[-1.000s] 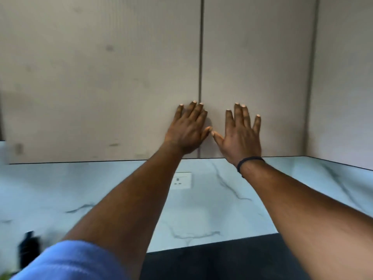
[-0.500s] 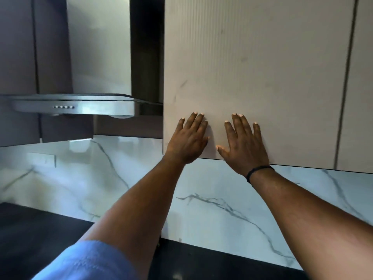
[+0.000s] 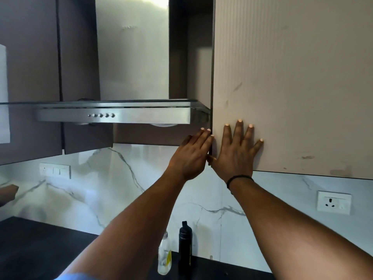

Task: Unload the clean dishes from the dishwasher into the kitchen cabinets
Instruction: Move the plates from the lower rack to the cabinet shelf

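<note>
A beige ribbed upper cabinet door fills the upper right of the head view and looks closed. My right hand lies flat on its lower left corner, fingers spread, a dark band on the wrist. My left hand is just left of the door's edge, fingers together and pointing up, fingertips at the edge. Neither hand holds anything. No dishes or dishwasher are in view.
A steel range hood juts out left of the cabinet, with dark cabinets beside it. On the black countertop stand a clear bottle and a black bottle. White sockets sit on the marble backsplash.
Both hands have slid left along the cabinet fronts, from the seam between two doors to the left edge of the door by the hood. The view followed left and dropped.
</note>
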